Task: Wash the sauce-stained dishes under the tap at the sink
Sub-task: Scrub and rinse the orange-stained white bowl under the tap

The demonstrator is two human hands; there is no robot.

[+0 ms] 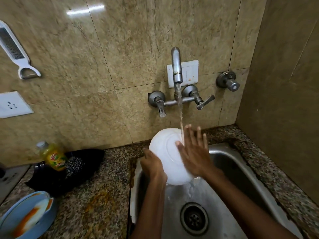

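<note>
Head view: your left hand (151, 165) grips the white plate (168, 152) by its left rim, tilted on edge over the back-left part of the sink (241, 173), so the tap (177, 66) stream (181, 121) hits the plate near its top and runs off into the basin. Your right hand (194, 152) lies flat, fingers spread, on the plate's face, likely rubbing residue off under the water. The face looks clean from here. A sauce-stained plate (32, 216) waits in a blue basin (49, 219) at the tabletop's (96, 195) front-left corner, probably next. The soap bottle (52, 156) stands near the back edge, within reach.
</note>
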